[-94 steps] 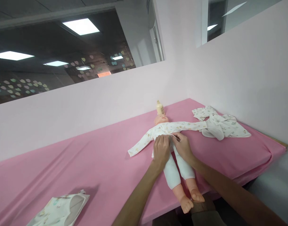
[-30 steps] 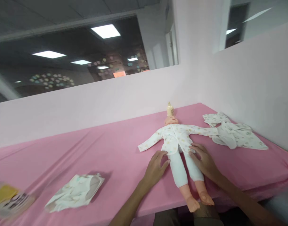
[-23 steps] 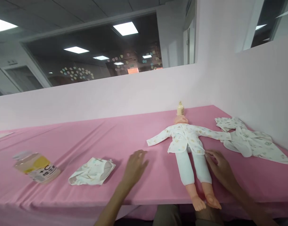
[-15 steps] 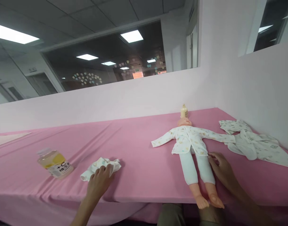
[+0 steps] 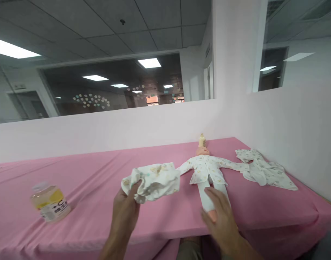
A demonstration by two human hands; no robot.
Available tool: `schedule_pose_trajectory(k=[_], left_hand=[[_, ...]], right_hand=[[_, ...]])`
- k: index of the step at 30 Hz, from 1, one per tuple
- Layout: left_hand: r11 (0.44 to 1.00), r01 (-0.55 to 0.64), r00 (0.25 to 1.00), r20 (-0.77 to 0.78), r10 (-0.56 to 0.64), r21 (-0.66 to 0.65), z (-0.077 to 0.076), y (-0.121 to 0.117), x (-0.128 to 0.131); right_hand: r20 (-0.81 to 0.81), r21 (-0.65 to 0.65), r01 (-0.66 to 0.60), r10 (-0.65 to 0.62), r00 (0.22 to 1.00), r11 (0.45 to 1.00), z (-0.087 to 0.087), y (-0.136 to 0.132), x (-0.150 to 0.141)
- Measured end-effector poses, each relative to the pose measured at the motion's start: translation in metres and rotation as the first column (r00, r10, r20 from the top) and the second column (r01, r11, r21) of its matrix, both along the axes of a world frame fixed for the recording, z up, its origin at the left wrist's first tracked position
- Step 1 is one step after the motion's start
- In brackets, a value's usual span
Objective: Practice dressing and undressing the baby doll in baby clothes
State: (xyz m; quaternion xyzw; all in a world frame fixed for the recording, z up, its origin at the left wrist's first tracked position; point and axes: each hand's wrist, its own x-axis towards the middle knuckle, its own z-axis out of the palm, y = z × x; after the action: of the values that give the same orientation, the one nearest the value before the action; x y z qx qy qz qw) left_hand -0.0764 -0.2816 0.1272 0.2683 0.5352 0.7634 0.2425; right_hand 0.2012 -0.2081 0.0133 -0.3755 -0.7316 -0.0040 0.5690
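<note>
My left hand (image 5: 126,206) grips a bunched white baby garment (image 5: 158,180) with a small coloured print, held up above the table. My right hand (image 5: 221,213) is open, fingers apart and slightly blurred, in front of a baby doll's legs. The baby doll (image 5: 208,168) lies on its back, head toward the wall. It wears a white printed jacket, its front edges parted at the bottom, and plain white leggings. Its feet are mostly hidden behind my right hand.
Pink cloth (image 5: 95,187) covers the table. A clear bottle with a yellow label (image 5: 51,203) stands at the left. Beyond the doll's head is a cream pump bottle (image 5: 202,141). More printed baby clothes (image 5: 265,171) lie by the right wall.
My left hand has lifted the garment off the table and moved it right. My right hand has left the doll's side and come leftward, in front of its legs. The view has shifted.
</note>
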Motion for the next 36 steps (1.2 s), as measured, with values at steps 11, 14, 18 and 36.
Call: schedule_pose_trajectory(k=[11,14,18,36], left_hand=[[0.779,0.626,0.775,0.124,-0.619,-0.026,0.019,-0.025,0.109],[0.738,0.672,0.738,0.136,-0.661,-0.065,0.021,-0.028,0.107],[0.728,0.674,0.738,0.080,-0.670,-0.127,0.025,-0.030,0.103],[0.980,-0.002,0.921,-0.383,-0.076,-0.200,0.005,0.115,0.026]], right_hand=[[0.069,0.156,0.025,-0.036,0.997,0.988,0.082,-0.053,-0.004],[0.188,-0.086,-0.206,0.219,0.957,0.975,0.086,-0.048,0.004],[0.217,-0.214,-0.386,0.429,0.877,0.897,0.092,-0.044,0.001],[-0.684,-0.529,-0.688,0.229,0.692,0.497,0.113,0.048,-0.018]])
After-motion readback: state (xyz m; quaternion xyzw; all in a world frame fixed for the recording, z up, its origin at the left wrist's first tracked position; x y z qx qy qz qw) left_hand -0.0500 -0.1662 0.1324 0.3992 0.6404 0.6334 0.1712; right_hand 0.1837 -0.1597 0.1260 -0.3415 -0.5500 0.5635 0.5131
